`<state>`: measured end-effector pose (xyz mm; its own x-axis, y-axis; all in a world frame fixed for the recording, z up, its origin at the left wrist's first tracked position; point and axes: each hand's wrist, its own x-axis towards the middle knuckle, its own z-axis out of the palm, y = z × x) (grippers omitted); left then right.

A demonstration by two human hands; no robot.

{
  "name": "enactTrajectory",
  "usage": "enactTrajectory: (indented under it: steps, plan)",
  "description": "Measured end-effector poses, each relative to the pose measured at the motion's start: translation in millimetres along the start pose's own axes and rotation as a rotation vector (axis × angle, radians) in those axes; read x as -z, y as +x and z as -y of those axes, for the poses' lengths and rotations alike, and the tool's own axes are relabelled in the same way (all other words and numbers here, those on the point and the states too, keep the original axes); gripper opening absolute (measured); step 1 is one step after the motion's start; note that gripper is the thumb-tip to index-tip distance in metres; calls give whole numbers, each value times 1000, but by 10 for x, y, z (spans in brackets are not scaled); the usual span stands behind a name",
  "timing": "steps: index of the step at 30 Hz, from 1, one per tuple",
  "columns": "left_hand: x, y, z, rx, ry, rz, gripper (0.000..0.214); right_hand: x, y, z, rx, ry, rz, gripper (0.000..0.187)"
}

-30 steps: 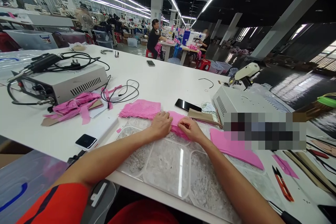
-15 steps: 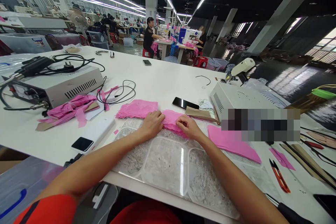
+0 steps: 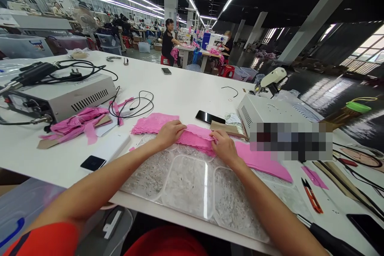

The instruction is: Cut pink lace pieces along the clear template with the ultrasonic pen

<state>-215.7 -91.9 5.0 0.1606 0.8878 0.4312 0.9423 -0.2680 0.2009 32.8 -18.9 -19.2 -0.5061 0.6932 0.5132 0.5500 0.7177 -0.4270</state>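
The pink cloth pile point(image 3: 196, 143) lies between the two hands, upon the clear mat point(image 3: 189, 186). The hands are apart from each other. The right hand point(image 3: 224, 148) has its thumb and fingertips closed on the right edge of the top piece point(image 3: 198, 131). The left hand point(image 3: 170, 133) touches the left corner of this piece; whether it pinches or only presses, one cannot tell.

Just beyond the left hand lies another pink stack point(image 3: 154, 123). A flat pink stack point(image 3: 264, 164) is to the right, partly covered by the right forearm. Behind the pile are a black phone point(image 3: 210, 117) and a brown strip point(image 3: 226, 129); near them stands a grey box point(image 3: 264, 112), whose front is blurred by pixels. The orange snips point(image 3: 312, 198) lie well apart.
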Motion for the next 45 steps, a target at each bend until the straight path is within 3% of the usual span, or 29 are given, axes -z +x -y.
enactTrajectory:
  steps: [5,9,16,20,23,26,29,32,39,45]
  plan:
    - [26,-163,79,-56,6,11,28,99,-131,-91,3,9,-27,19]
    - [34,-322,67,-125,25,41,22,110,-288,85,65,21,10,15]
    - [36,-409,55,-179,70,21,21,-154,-326,370,154,-36,94,13]
    - [120,-411,44,-223,97,-8,25,-23,-256,425,163,-21,119,14]
    - [251,-570,-20,-309,88,36,25,228,-334,549,177,40,241,12]
    - [413,-850,-128,-416,54,140,23,442,-495,686,167,129,531,13]
    - [553,-1088,-217,-480,7,253,21,552,-650,759,120,135,599,14]
    - [575,-1177,-238,-480,-97,291,30,566,-748,782,85,178,583,13]
    - [312,-1204,-130,-385,-32,352,39,438,-774,839,125,230,593,15]
    - [402,-1344,-226,-328,-56,227,34,474,-822,884,133,238,626,16]
